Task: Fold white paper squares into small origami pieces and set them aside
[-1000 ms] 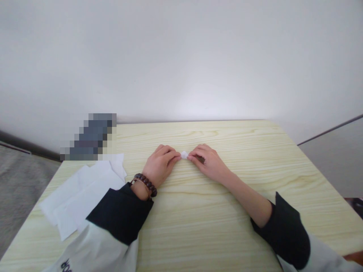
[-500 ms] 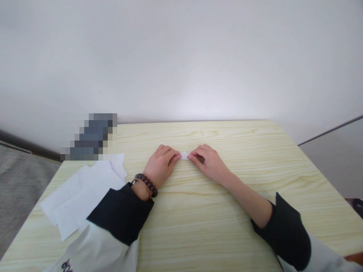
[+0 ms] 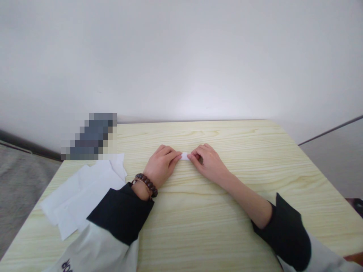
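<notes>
A small folded piece of white paper [image 3: 185,156] is held between both hands, a little above or on the far half of the wooden table [image 3: 198,226]; I cannot tell which. My left hand [image 3: 162,163], with a beaded bracelet at the wrist, pinches its left end between thumb and forefinger. At the right end, the thumb and forefinger of my right hand [image 3: 208,160] close on it too. Fingertips cover both ends, so only the middle of the paper shows.
Several white paper sheets [image 3: 85,192] lie overlapping at the table's left, partly beneath my left sleeve. A dark pixelated object [image 3: 92,136] sits at the far left corner. Behind the table rises a pale wall [image 3: 181,60].
The paper's visible part has gone from a small peaked, triangular shape to a flatter, blockier one. My right fingers have shifted very slightly; both arms stay in place.
</notes>
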The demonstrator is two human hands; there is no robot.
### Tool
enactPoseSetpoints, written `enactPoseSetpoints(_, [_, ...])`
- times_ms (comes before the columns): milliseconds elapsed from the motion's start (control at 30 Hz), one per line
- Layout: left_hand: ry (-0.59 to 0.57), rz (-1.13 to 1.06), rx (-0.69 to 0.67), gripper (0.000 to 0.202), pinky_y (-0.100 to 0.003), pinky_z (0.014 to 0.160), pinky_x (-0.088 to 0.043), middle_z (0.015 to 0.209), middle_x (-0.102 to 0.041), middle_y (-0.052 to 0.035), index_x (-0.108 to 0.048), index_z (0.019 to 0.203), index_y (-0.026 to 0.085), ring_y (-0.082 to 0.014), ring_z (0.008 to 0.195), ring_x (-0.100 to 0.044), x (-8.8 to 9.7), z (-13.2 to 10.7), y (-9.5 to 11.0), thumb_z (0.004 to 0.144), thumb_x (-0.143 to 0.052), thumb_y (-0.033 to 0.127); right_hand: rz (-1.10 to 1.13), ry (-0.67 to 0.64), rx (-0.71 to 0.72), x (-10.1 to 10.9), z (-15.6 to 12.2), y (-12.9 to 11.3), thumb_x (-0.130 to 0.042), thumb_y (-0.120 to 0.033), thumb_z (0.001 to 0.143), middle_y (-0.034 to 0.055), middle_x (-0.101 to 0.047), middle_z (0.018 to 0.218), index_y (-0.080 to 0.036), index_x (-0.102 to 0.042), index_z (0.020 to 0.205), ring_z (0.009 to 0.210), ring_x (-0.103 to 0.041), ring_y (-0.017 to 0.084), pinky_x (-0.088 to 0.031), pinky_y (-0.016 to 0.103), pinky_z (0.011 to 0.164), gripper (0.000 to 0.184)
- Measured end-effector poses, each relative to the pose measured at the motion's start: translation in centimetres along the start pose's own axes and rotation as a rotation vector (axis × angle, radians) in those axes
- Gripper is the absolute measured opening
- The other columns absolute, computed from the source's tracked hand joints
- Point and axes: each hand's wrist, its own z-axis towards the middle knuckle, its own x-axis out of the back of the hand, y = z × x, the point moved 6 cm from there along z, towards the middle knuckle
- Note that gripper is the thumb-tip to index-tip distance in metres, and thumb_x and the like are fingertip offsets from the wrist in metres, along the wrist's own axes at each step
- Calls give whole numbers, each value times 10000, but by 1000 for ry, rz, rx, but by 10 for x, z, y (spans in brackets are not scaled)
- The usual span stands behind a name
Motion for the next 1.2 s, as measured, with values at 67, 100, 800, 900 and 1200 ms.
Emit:
enactPoseSetpoints(67, [4,1,-4,208,-336,754,-496,811,-641,-59,-688,922,163,-193,819,-536,0,0,0,910,-489,222,-14,-4,8,0,-1,-1,-495,-279,907,28,-580,684,-175,-549,703,708,-498,174,-390,310,701,236])
enactPoseSetpoints(100, [7,1,-5,203,-335,753,-496,808,-642,-59,-690,918,161,-192,817,-536,0,0,0,907,-496,218,-17,0,7,0,-1,-1,-497,-281,907,29,-581,689,-175,-548,710,711,-498,175,-391,310,702,230])
enactPoseSetpoints(800, [-32,80,98,208,-351,761,-476,826,-650,-46,-640,840,174,-202,816,-549,-1,1,1,919,-467,259,8,10,-61,-1,1,3,-546,-275,877,28,-586,703,-186,-558,694,725,-496,179,-389,304,686,204])
enactPoseSetpoints(900, [-45,90,118,183,-361,784,-466,855,-639,-53,-623,846,172,-214,849,-536,-2,2,1,914,-473,251,-15,6,-65,-3,1,5,-554,-274,869,30,-591,715,-190,-548,701,730,-493,183,-382,307,682,189])
enactPoseSetpoints(1200, [-76,75,147,133,-407,814,-456,920,-617,-65,-656,907,188,-229,886,-512,-1,3,-1,887,-528,215,51,-16,-67,-4,1,6,-577,-299,867,20,-619,804,-193,-573,819,790,-516,180,-387,314,749,116])
